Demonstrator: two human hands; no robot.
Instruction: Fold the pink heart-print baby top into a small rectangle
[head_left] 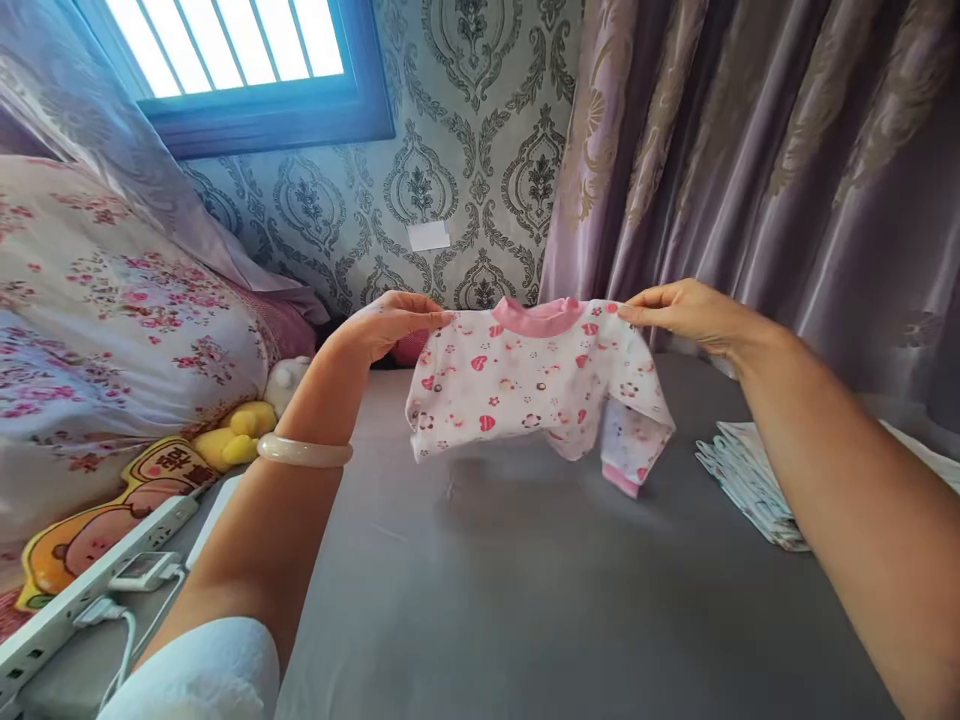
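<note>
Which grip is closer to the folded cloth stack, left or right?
Right. The right grip is above and slightly left of the folded cloth stack in view; the left grip is much farther left, across the patterned top.

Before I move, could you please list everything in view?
Heart-print long-sleeved top: one, white and pink, centre
Sheet: one, grey, below top
Folded cloth stack: one, pale blue, right
Power strip: one, white, lower left
Plugs: two, white, on strip
Plush toys: count unclear, yellow/white, left
Cartoon cushion: one, orange/yellow, left
Floral bedding: one, white/pink, left
Barred window: one, blue, upper left
Damask wallpaper: one, grey, back
Wall plate: one, white, back
Patterned curtain: one, mauve, right
Sheer curtain: one, pale, left
Bangle: one, cream, left forearm
Sleeve: one, white, lower left
Left grip, right grip: two, bare, top's shoulders
</note>
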